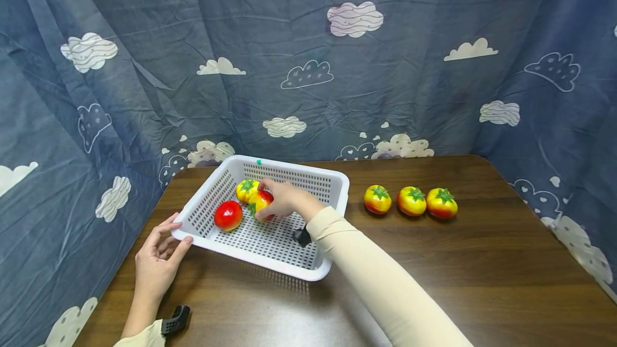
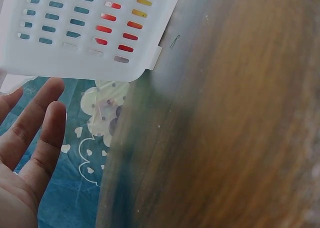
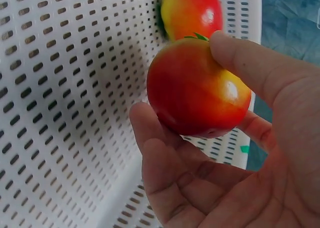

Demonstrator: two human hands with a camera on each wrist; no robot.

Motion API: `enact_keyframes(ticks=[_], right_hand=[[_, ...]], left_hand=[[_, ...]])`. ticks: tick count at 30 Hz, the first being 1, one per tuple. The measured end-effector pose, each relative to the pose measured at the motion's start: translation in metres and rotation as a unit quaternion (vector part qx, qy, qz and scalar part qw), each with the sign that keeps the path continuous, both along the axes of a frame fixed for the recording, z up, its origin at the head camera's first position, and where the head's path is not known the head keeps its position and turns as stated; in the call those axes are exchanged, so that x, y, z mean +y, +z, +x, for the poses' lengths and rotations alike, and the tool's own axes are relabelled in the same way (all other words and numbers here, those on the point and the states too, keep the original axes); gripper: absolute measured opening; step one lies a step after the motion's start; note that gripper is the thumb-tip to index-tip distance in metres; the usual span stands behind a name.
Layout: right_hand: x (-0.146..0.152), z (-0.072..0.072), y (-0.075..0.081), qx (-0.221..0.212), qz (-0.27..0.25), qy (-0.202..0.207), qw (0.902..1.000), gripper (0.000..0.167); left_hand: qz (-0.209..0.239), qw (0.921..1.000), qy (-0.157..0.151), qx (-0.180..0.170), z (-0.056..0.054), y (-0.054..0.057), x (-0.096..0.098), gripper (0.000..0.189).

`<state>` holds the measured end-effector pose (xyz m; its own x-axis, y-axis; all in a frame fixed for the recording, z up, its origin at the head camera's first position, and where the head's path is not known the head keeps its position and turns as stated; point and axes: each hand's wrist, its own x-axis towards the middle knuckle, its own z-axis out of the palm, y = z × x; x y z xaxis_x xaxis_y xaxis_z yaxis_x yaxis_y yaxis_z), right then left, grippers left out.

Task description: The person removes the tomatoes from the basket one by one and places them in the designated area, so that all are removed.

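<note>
My right hand (image 1: 284, 200) is inside the white perforated basket (image 1: 275, 264) and holds a glossy yellow-and-red tomato (image 3: 195, 91) between thumb and fingers. Whether that tomato touches the basket floor, I cannot tell. Beside it in the basket sit a yellow tomato (image 1: 245, 190) with a green leafy top and a mostly red tomato (image 1: 228, 216). My left hand (image 1: 156, 258) grips the basket's near left corner, thumb and forefinger at the rim. In the left wrist view, other fingers (image 2: 51, 125) stretch beneath the basket, and red and yellow show through its slots.
To the right of the basket, a row of three yellow-and-red tomatoes, left (image 1: 377, 200), middle (image 1: 412, 201) and right (image 1: 442, 204), stands on the brown wooden table (image 1: 463, 266). A blue cloud-patterned cloth (image 1: 308, 100) hangs behind the table and along its sides.
</note>
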<state>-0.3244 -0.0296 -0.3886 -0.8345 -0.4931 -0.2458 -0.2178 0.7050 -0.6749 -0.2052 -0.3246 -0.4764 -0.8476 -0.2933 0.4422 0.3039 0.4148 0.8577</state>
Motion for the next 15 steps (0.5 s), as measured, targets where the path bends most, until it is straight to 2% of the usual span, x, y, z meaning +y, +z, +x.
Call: enact_keyframes(ticks=[10, 15], right_hand=[[0.018, 0.0, 0.012, 0.0, -0.039, 0.034, 0.9987, 0.067], [0.028, 0.002, 0.02, 0.006, -0.049, 0.037, 0.9981, 0.066]], left_hand=[[-0.002, 1.0, 0.004, -0.002, 0.001, 0.0, 0.001, 0.043], [-0.001, 1.0, 0.001, 0.002, 0.001, 0.001, 0.0, 0.043]])
